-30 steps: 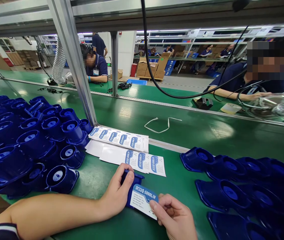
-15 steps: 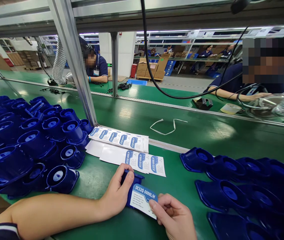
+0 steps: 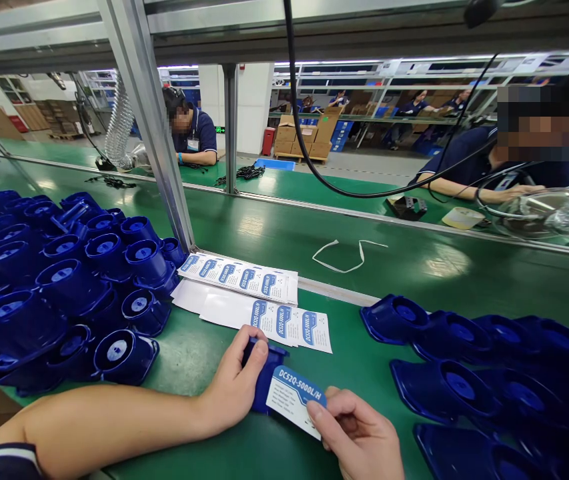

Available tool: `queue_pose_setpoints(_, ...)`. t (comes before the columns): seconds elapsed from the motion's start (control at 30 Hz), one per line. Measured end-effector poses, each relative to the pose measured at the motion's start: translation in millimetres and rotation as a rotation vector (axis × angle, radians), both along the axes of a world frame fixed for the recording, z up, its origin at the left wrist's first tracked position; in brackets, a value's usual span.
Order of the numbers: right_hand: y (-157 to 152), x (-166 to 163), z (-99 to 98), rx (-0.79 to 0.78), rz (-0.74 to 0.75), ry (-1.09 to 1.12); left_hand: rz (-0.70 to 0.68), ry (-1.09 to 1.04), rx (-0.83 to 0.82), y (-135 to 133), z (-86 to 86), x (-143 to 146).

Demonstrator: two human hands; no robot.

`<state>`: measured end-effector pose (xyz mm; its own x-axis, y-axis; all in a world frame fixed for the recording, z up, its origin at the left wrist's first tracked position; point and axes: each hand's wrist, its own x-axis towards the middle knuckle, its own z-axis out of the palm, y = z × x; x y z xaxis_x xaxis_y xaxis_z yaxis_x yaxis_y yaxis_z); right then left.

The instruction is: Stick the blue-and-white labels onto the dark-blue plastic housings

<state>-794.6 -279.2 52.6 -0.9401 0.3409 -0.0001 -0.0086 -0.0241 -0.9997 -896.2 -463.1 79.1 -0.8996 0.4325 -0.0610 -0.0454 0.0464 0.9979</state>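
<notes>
My left hand (image 3: 237, 383) is closed around a dark blue plastic housing (image 3: 265, 380), thumb on top, just above the green bench. Between thumb and fingers of my right hand (image 3: 354, 430) is the right edge of a blue and white label (image 3: 294, 400) printed "DC52Q-5000L/H". The label's left part overlaps the front of the housing; whether it touches the surface I cannot tell. Behind my hands lie sheets of the same labels (image 3: 289, 323), some partly bare backing, with another label sheet (image 3: 241, 277) further back.
Many blue housings (image 3: 64, 280) are piled at left, and rows of them (image 3: 457, 387) stand at right. A metal post (image 3: 151, 127) rises behind the label sheets. A thin white strip (image 3: 349, 267) lies on the belt. Co-workers sit across the line; a black cable (image 3: 314, 173) hangs overhead.
My right hand and the label have shifted slightly right, uncovering more of the housing. The white strip on the belt has slid right. My left hand stays in place.
</notes>
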Motion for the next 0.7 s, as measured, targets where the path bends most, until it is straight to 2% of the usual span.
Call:
queue_pose_setpoints(0.3, -2.8, -1.5, -1.6, -0.019, 0.064, -0.058, 0.003, 0.013, 0.006, 1.0, -2.0, -0.4)
queue_pose_setpoints(0.7, -2.0, -1.4, -1.8, -0.015, 0.055, -0.068, -0.001, -0.009, 0.015, 0.1, -3.3, 0.4)
